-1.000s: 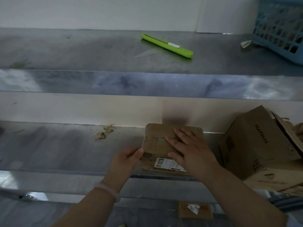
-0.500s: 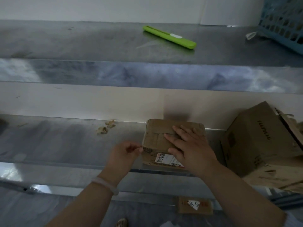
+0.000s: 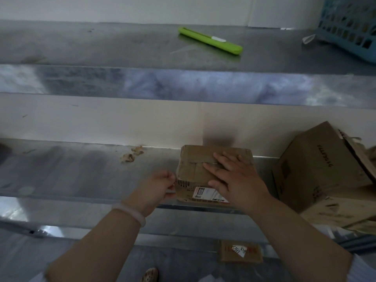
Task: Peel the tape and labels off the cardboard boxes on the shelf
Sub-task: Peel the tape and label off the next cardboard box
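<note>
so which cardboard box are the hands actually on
The small brown cardboard box bearing the white label: the right hand lies flat on top, the left hand pinches its left edge. The larger tilted cardboard box stands apart, untouched.

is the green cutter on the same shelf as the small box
No, the cutter lies on the upper shelf, the box on the lower.

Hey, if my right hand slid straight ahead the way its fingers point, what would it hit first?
Likely the pale back wall just behind the small brown cardboard box. The right hand lies flat on the box top, fingers aimed at its far edge; depth is unclear.
</note>
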`<state>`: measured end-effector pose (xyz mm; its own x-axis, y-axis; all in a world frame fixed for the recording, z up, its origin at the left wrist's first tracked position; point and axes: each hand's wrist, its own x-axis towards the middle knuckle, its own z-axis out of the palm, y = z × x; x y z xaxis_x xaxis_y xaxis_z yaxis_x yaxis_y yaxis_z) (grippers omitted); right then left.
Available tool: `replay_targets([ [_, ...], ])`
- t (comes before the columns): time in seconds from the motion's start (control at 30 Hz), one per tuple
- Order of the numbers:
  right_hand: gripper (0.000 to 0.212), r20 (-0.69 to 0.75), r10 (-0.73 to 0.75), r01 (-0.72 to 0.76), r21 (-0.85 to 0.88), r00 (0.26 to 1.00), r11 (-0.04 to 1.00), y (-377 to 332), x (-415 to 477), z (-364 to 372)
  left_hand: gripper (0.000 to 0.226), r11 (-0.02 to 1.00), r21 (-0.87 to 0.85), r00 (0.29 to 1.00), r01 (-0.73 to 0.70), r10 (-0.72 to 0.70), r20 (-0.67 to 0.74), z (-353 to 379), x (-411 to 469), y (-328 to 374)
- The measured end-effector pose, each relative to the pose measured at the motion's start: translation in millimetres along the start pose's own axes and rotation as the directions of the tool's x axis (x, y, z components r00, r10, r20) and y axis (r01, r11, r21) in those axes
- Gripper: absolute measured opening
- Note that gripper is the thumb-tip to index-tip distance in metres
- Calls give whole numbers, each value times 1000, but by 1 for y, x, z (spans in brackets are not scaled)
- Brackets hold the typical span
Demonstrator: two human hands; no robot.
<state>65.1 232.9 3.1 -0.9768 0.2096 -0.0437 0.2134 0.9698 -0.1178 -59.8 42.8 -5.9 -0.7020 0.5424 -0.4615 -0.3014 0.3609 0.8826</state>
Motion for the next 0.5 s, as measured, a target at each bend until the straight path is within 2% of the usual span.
replay_targets([
  [0.07, 75, 0, 3, -3, -1, 1000, 1000, 0, -1, 1, 24, 986, 162, 995, -38, 53, -89, 3, -2, 0],
  [0.1, 75, -1, 2, -2, 8, 1000, 1000, 0, -1, 1, 24, 982, 185, 993, -36, 56, -105, 4, -3, 1],
  [0.13, 75, 0, 1, -1, 18, 1000, 1000, 1, -1, 2, 24, 991, 130, 995, -11, 24, -99, 4, -4, 1],
  [0.2, 75, 2, 1, -1, 24, 1000, 1000, 0, -1, 2, 22, 989, -119, 995, 83, -89, -41, 5, -7, 2],
  [0.27, 76, 8, 4, -4, 8, 1000, 1000, -1, -2, 2, 17, 924, -343, 986, 168, -164, 41, 4, -11, 5],
  [0.37, 76, 0, 8, -8, 14, 1000, 1000, -2, -2, 2, 15, 844, -502, 982, 188, -174, 75, 5, -14, 3],
  [0.43, 76, 1, 8, -8, 27, 1000, 1000, -2, -1, 2, 15, 881, -463, 992, 96, -121, -25, 7, -11, -7],
  [0.5, 77, 13, 7, -7, 9, 1000, 1000, -1, 0, 3, 16, 960, -277, 990, -27, -12, -138, 8, -11, -16],
])
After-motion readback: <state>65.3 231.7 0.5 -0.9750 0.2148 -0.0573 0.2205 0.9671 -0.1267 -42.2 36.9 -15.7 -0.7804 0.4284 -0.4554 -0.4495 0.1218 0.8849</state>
